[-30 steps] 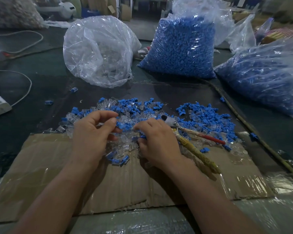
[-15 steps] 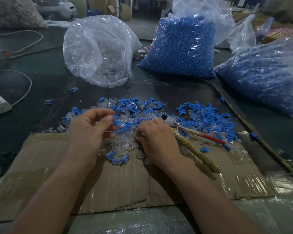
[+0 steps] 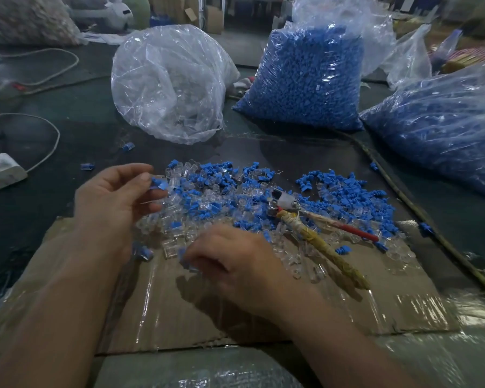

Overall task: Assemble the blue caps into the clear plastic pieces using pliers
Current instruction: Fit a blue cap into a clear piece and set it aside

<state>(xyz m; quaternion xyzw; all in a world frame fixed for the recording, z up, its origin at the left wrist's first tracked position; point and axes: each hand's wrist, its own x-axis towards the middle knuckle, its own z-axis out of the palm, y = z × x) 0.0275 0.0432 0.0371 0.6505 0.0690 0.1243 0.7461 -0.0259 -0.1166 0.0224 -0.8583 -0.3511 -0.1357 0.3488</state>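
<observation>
A heap of blue caps point(image 3: 345, 197) mixed with clear plastic pieces point(image 3: 235, 197) lies across the far edge of a cardboard sheet point(image 3: 263, 312). My left hand point(image 3: 115, 203) is raised over the heap's left side and pinches a blue cap point(image 3: 159, 184) between thumb and fingers. My right hand point(image 3: 235, 264) is low on the cardboard, fingers curled round a small blue-capped piece point(image 3: 183, 257). The pliers point(image 3: 300, 219), with taped yellow and red handles, lie unheld on the heap to the right of my right hand.
Behind the heap stand a clear bag of clear pieces point(image 3: 168, 82) and two bags of blue caps point(image 3: 305, 77), point(image 3: 437, 130). A white adapter with its cable point(image 3: 0, 170) lies at the left. A thin stick point(image 3: 420, 219) runs along the right. Stray caps point(image 3: 128, 147) dot the dark table.
My left hand has lifted up and left with a blue cap. My right hand has pulled back toward me onto the cardboard with a small piece. The pliers have stayed put.
</observation>
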